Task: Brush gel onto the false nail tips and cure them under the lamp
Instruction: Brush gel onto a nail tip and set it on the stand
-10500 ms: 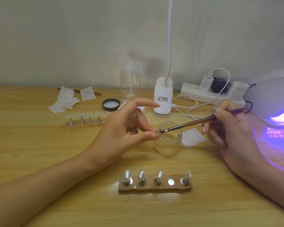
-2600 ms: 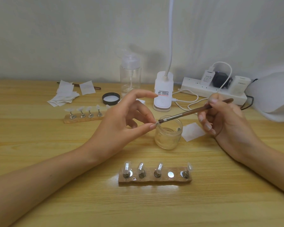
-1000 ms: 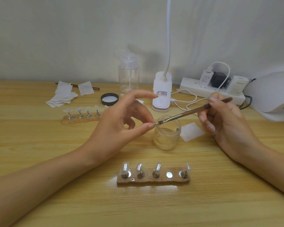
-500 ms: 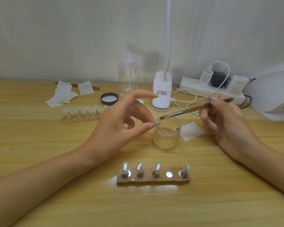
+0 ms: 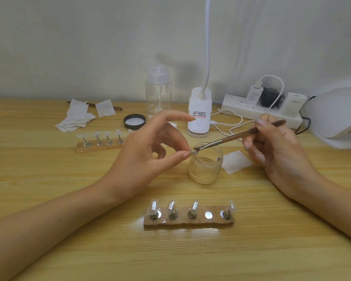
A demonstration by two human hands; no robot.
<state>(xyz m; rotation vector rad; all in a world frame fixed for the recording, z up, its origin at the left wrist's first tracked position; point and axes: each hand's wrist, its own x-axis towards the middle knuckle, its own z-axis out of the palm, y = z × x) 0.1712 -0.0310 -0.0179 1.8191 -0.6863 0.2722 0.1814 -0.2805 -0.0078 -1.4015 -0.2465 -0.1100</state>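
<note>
Left grip (image 5: 148,157): thumb and fingertip pinch a small nail tip (image 5: 193,152), held at 10 o'clock on the rim of the glass jar (image 5: 206,165). Right grip (image 5: 276,151) clenches the brush (image 5: 237,137); bristles touch the tip. Wooden holder (image 5: 188,222) carrying four tips sits at 6 o'clock from the jar on the table (image 5: 49,179). Curing lamp (image 5: 336,116) well apart, 2 o'clock.

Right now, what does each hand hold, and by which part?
The left hand pinches a nail tip by its near end, between thumb and fingertip. The right hand grips the brush by its handle, near the back end.
</note>
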